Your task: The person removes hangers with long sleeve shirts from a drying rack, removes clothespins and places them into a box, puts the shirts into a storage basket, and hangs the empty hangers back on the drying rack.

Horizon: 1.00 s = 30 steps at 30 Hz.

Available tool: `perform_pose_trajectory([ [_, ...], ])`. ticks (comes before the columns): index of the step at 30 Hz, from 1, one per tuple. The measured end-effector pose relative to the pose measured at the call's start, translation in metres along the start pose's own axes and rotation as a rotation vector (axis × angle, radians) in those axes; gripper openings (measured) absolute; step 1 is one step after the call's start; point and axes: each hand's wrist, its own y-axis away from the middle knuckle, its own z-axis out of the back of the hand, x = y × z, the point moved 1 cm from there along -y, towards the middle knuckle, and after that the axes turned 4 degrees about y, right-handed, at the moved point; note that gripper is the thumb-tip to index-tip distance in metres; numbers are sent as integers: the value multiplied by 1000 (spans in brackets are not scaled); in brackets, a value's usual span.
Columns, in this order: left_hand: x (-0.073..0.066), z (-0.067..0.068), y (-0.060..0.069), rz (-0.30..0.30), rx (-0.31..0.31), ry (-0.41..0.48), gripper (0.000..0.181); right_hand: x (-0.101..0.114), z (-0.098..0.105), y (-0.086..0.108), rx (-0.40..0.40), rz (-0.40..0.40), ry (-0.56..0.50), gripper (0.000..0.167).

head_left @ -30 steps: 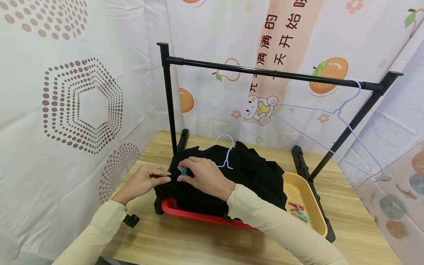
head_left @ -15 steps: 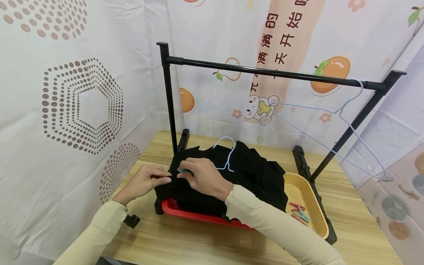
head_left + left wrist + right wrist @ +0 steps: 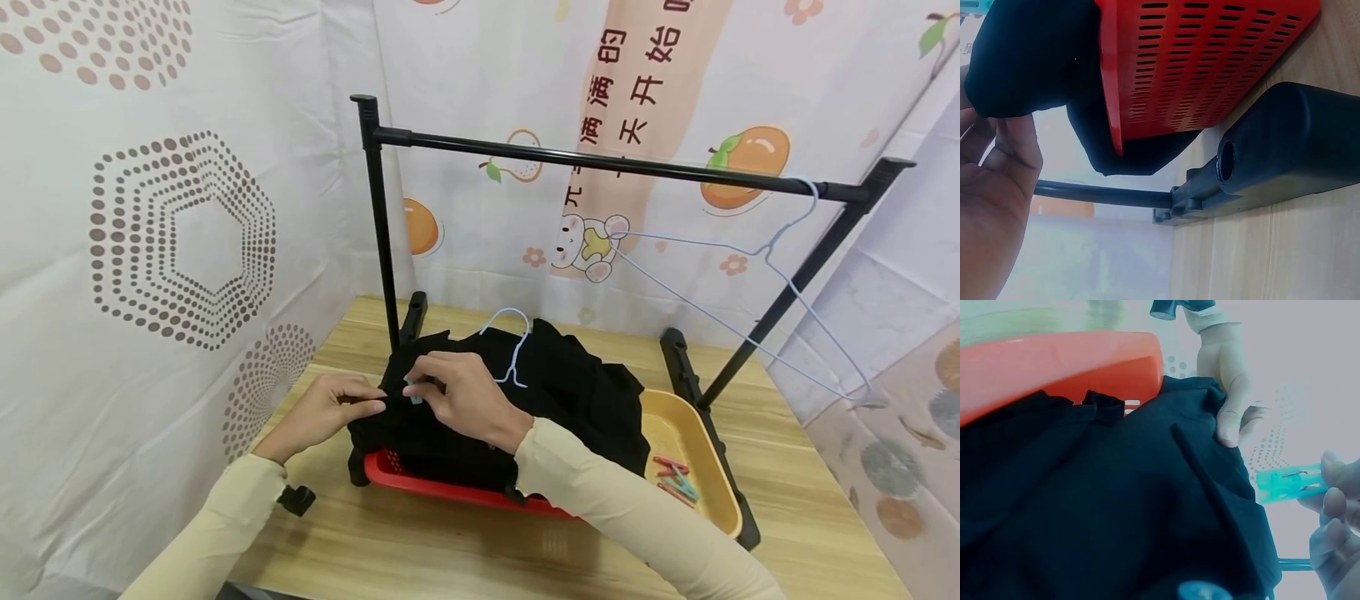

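Black cloth (image 3: 570, 383) lies heaped over a red basket (image 3: 450, 492). At its left edge my left hand (image 3: 326, 412) pinches the cloth between thumb and fingers; the left wrist view shows this hand (image 3: 997, 181) under a fold of the cloth (image 3: 1029, 56). Just to the right, my right hand (image 3: 468, 400) holds a teal clothespin (image 3: 414, 393). In the right wrist view the clothespin (image 3: 1288, 482) is between the fingertips of that hand (image 3: 1341, 525), its end at the cloth's edge. A light blue hanger (image 3: 516, 354) shows its hook above the cloth.
A black rack's bar (image 3: 600, 160) spans above, with an empty blue hanger (image 3: 768, 250) at its right end. A yellow tray (image 3: 731, 492) at right holds red and teal clothespins (image 3: 678, 483). A black fitting (image 3: 297, 500) lies left on the table.
My right fingers have shifted around the teal clothespin, which now tilts downward. The hanger hook moved slightly. My left hand keeps its pinch in nearly the same place.
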Motion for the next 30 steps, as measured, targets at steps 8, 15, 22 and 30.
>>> perform_pose_trajectory([
  [8,-2,-1,0,-21,-6,13,18,0,7,3,71,-131,-49,19],
  [15,-4,-1,0,-15,-11,18,18,1,14,9,142,-272,-49,32],
  [22,0,0,-1,-2,-4,20,18,2,23,17,150,-298,-70,33],
  [30,1,0,0,17,-8,27,17,3,34,27,156,-328,-71,33],
])
